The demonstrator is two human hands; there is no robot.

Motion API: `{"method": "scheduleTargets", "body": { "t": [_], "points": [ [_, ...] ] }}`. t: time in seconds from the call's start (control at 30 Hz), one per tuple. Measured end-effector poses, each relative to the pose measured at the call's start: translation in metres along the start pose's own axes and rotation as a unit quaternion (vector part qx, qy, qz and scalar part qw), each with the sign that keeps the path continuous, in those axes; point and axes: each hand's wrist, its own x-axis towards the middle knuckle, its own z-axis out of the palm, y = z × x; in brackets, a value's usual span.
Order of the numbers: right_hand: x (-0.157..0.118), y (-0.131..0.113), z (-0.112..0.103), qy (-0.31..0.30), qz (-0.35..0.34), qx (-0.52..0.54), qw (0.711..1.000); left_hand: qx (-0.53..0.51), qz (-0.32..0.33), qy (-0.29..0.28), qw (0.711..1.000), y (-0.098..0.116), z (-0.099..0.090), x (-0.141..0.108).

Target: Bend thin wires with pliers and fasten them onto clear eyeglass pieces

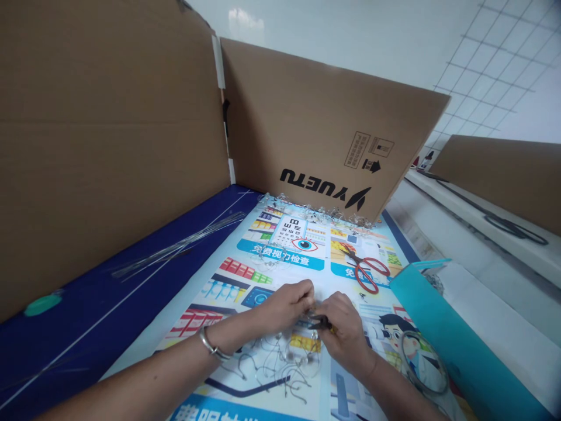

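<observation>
My right hand (344, 327) is wrapped round small pliers (321, 322) with dark jaws and a bit of yellow at the handle. The jaws point left, toward my left hand (293, 304). That hand is closed in a pinch; a thin wire piece seems to be between the fingertips, though it is too small and blurred to make out its shape. Just below both hands lies a loose spread of bent thin wires (280, 365) on the printed poster (263, 280). Beyond my right hand rest red-handled scissors (366, 270), blades apart.
Cardboard panels (324, 117) wall off the back and left. Small wire pieces (324, 216) line the back panel's foot. Long straight wires (179, 245) lie on the blue surface at left. At right are a teal-sided box (456, 339) and a wire coil (423, 362).
</observation>
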Motion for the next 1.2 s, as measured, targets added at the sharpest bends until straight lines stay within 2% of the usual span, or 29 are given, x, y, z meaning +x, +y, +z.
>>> {"method": "scheduleTargets", "body": {
  "t": [0.23,0.53,0.7,0.97,1.1,1.2],
  "points": [
    [0.003,-0.001,-0.002,0.009,0.007,0.044,0.999,-0.037,0.001,-0.015,0.999,0.0,0.001,0.0],
    [0.004,0.001,-0.003,0.043,0.063,0.05,0.996,-0.05,0.028,-0.034,0.998,0.001,-0.003,-0.004],
    [0.004,0.002,-0.003,0.039,0.07,0.049,0.996,-0.044,0.071,-0.053,0.995,-0.001,-0.004,-0.005],
    [0.001,0.004,-0.003,0.023,0.079,0.045,0.996,-0.03,0.058,-0.05,0.997,-0.001,-0.002,-0.003],
    [0.003,0.0,-0.019,0.003,0.055,0.0,0.998,-0.026,0.053,-0.029,0.998,-0.001,-0.002,-0.003],
    [0.009,-0.012,-0.035,-0.056,0.024,-0.113,0.992,-0.017,0.034,-0.019,0.999,0.0,-0.003,-0.003]
  ]
}}
